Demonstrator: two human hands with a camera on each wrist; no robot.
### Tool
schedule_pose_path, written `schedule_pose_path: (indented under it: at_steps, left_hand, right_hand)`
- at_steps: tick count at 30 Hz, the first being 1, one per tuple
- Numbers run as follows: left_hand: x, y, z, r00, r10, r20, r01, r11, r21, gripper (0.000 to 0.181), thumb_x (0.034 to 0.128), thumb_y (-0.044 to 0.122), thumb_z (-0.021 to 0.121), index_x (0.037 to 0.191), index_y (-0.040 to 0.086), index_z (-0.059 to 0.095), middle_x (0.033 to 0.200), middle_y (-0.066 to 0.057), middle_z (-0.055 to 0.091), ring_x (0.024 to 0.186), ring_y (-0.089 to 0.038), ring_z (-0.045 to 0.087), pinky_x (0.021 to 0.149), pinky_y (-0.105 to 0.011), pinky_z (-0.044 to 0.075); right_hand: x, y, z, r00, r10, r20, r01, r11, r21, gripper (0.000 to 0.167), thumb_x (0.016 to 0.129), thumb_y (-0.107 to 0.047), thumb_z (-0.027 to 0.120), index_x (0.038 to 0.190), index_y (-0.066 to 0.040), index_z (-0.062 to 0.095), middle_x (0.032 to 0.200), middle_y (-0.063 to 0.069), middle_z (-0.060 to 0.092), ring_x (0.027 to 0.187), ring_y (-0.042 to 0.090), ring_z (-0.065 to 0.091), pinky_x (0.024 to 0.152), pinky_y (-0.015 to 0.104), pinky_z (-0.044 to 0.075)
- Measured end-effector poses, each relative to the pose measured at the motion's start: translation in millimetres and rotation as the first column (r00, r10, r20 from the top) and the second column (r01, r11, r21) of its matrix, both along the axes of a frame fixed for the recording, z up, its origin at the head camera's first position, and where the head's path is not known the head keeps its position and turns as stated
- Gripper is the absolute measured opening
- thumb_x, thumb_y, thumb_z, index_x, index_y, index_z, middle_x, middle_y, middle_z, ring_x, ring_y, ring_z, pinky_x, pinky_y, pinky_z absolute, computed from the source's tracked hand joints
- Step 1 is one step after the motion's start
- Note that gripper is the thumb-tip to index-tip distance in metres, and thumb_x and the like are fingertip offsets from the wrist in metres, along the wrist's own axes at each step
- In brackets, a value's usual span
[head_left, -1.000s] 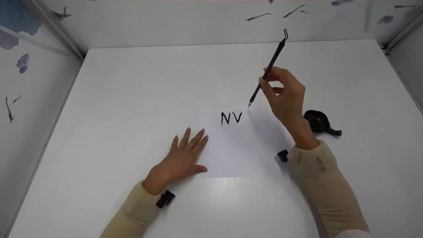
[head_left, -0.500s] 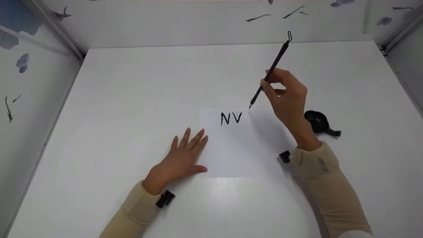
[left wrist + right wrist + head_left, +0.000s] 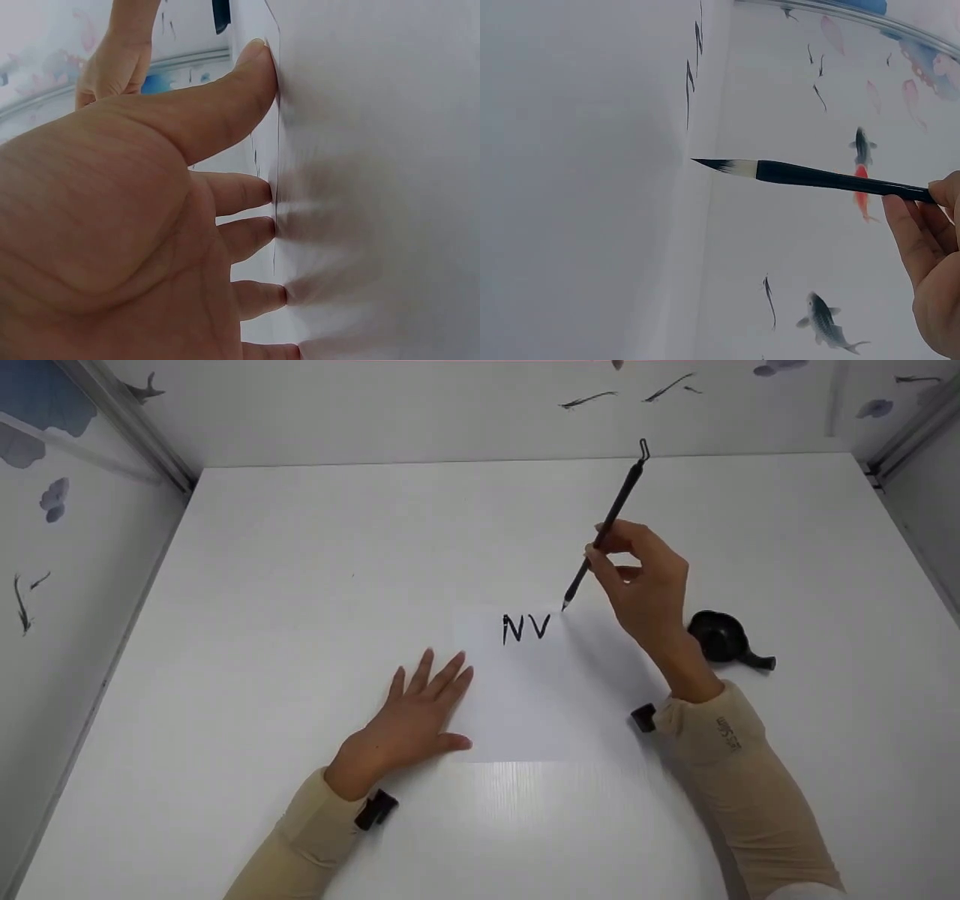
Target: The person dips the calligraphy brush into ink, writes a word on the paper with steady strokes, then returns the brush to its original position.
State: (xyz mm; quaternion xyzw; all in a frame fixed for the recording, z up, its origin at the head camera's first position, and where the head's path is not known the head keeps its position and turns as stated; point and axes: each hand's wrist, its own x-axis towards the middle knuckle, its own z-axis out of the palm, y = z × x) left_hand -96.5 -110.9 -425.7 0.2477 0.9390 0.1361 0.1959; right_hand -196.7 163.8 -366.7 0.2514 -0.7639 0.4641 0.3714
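A sheet of white paper (image 3: 525, 705) lies on the table, with the black letters N and V near its top edge. My left hand (image 3: 405, 727) rests with spread fingers on the paper's left edge; in the left wrist view the left hand (image 3: 135, 217) shows its palm and fingertips against the surface. Above the paper's upper right, my right hand (image 3: 649, 585) pinches a dark brush (image 3: 619, 502). In the right wrist view the brush (image 3: 802, 174) has a black tip and pale upper bristles, close to the sheet; whether it touches cannot be told. Fingers of the right hand (image 3: 937, 262) grip its handle.
A small black dish (image 3: 720, 636) with a short handle stands to the right of the paper, beside the right wrist. White panels with painted fish and petals (image 3: 54, 501) rise behind and at the sides of the white table (image 3: 300, 540).
The right hand and brush have shifted slightly left and the brush tip has come down a little towards the paper's top edge. The left hand has stayed in place.
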Motion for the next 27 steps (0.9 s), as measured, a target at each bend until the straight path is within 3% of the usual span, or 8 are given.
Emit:
schedule_pose_path:
  at_steps: [6,14,27]
  left_hand:
    - [0.2,-0.2,0.3,1.0,0.001,0.0,-0.001,1.0,0.001,0.089,0.0883,0.047,0.063,0.154,0.011,0.016,0.16,-0.003,0.001,0.143,-0.036,-0.007,0.107,-0.063,0.005]
    - [0.5,0.4,0.9,1.0,0.006,-0.005,-0.006,1.0,0.0,0.09,0.0874,0.048,0.064,0.154,0.012,0.017,0.16,-0.003,0.002,0.143,-0.036,-0.006,0.107,-0.063,0.005]
    - [-0.2,-0.1,-0.6,1.0,0.011,0.001,-0.011,1.0,0.029,0.088,0.0875,0.045,0.065,0.154,0.011,0.018,0.16,-0.004,0.004,0.143,-0.037,-0.006,0.107,-0.063,0.005]
  right_hand:
    - [3.6,-3.4,4.6,1.0,-0.007,0.005,0.007,1.0,0.011,0.023,0.077,0.015,0.07,0.099,0.009,0.064,0.084,0.015,0.066,0.075,0.024,0.067,0.061,0.014,0.049]
    - [-15.7,8.9,-24.8,0.999,-0.007,0.044,0.006,0.999,0.042,0.025,0.082,0.001,0.073,0.106,-0.002,0.067,0.091,0.003,0.068,0.082,0.015,0.067,0.062,0.013,0.049]
    - [-16.9,10.0,-26.5,0.999,0.032,0.035,-0.035,0.996,0.084,0.025,0.083,0.0,0.072,0.108,-0.003,0.066,0.091,0.002,0.068,0.081,0.014,0.067,0.06,0.015,0.05]
